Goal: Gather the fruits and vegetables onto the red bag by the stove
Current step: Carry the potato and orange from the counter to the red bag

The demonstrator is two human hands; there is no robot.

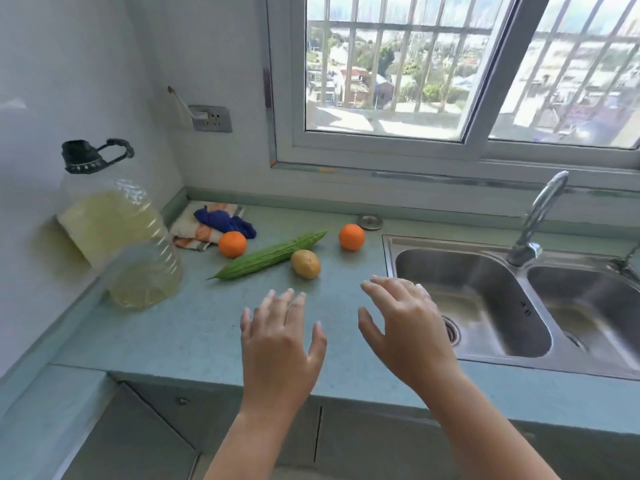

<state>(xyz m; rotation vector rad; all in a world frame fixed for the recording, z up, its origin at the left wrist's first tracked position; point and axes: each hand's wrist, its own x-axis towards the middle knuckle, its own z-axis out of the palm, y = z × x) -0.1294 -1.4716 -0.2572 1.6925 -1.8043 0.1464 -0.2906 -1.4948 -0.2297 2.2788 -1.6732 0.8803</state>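
Note:
On the green counter [194, 327] lie a long green bitter gourd [268, 256], a yellow-brown potato [305, 264] just right of it, one orange [232, 244] at the gourd's left side and a second orange [352, 237] nearer the sink. My left hand [282, 344] hovers over the counter in front of the potato, fingers spread, holding nothing. My right hand [405, 323] is beside it, near the sink's edge, fingers spread and empty. Neither hand touches any produce. No red bag and no stove are in view.
A large clear oil bottle [121, 237] with a black cap stands at the left. Folded cloths [207, 225], one blue, lie behind the left orange. A steel double sink [485, 296] with a tap [540, 216] fills the right. A metal sink plug [369, 221] lies near the wall.

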